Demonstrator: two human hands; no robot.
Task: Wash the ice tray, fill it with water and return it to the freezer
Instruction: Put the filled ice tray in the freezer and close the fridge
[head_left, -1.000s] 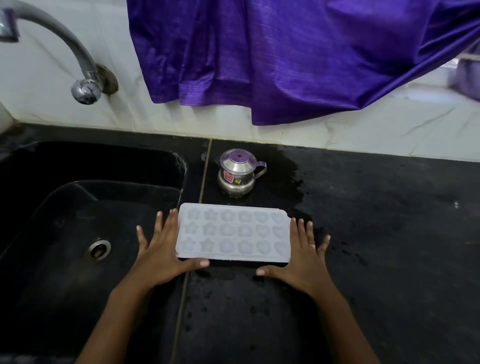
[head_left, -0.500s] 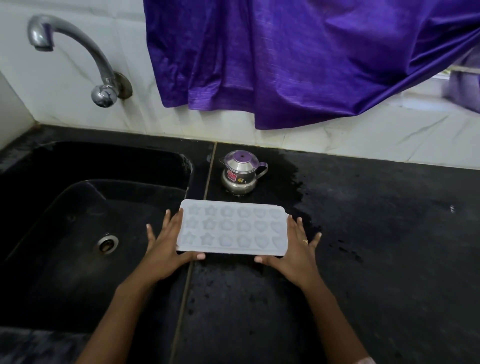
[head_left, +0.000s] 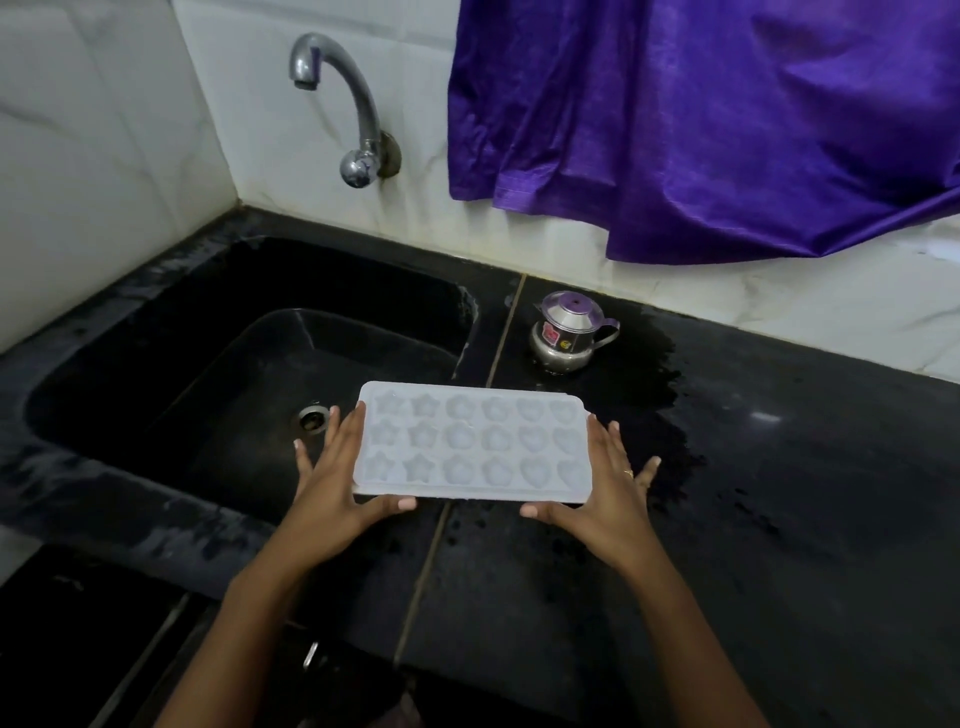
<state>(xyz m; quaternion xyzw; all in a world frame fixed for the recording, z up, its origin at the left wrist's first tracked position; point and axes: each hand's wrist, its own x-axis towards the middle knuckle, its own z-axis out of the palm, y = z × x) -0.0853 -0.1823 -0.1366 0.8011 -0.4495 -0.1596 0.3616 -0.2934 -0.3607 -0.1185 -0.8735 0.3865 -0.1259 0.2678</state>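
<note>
A white ice tray (head_left: 470, 441) with star, round and heart shaped moulds is held level above the seam between sink and counter. My left hand (head_left: 332, 483) grips its left end, thumb under the near edge and fingers spread along the side. My right hand (head_left: 605, 491), wearing a ring, grips the right end the same way. The black sink (head_left: 171, 374) lies to the left, its drain (head_left: 313, 417) just beyond my left fingers. A chrome tap (head_left: 345, 109) juts from the tiled wall above the sink; no water runs from it.
A small steel pot with a purple lid (head_left: 569, 332) stands on the wet black counter (head_left: 779, 493) just behind the tray. A purple cloth (head_left: 701, 124) hangs over the wall at the upper right. White tiles close the left side.
The tray, held in both hands, has lifted off the counter and come slightly toward the sink. The view has pulled back and shifted left, showing the whole tap and sink.
</note>
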